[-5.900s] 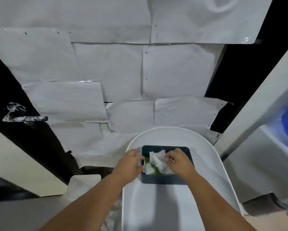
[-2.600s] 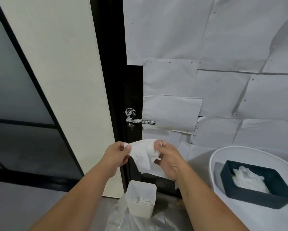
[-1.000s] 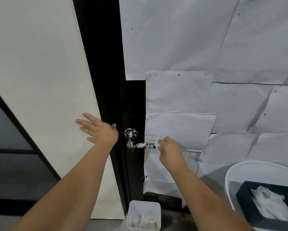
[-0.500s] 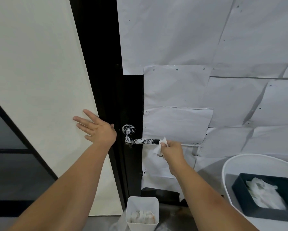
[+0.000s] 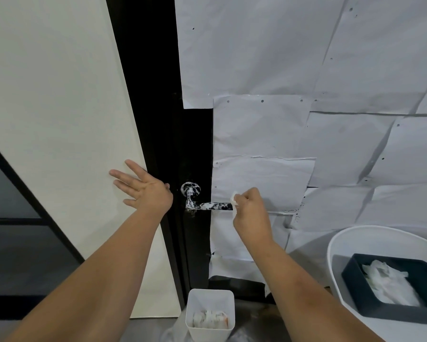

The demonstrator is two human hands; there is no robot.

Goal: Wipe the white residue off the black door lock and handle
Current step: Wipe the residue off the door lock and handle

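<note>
At the far end of the smeared door handle (image 5: 208, 206), the right hand (image 5: 250, 213) pinches a white wipe (image 5: 234, 199) against it — left hand (image 5: 145, 191) flat, fingers spread, on the cream wall (image 5: 59, 107).

No text, label, brand or number can be read anywhere.

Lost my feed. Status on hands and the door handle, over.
Left hand flat on the wall, open. Right hand grips wipe at the handle tip. Handle and lock still white-smeared. Nothing in the way.
</note>
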